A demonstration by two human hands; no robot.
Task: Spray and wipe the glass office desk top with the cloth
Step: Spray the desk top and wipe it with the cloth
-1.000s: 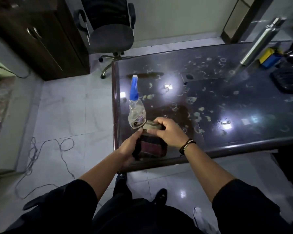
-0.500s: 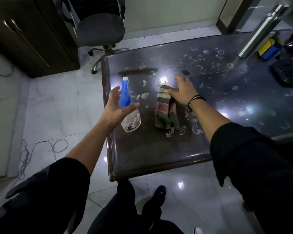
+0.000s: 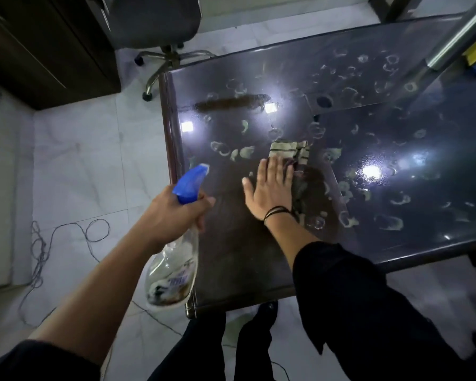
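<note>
Surroundings noted first: grey swivel office chair (image 3: 154, 23) stood beyond the far left corner of the dark glass desk top (image 3: 259, 257); tangled thin cable (image 3: 41, 243) lay on the floor, left. Pale ring marks covered the glass. Left hand (image 3: 173, 213) gripped the clear spray bottle with blue trigger head (image 3: 176, 243), held above the near left edge. Right hand (image 3: 272, 188), fingers straight, pressed flat on the striped folded cloth (image 3: 294, 155) mid-desk.
</note>
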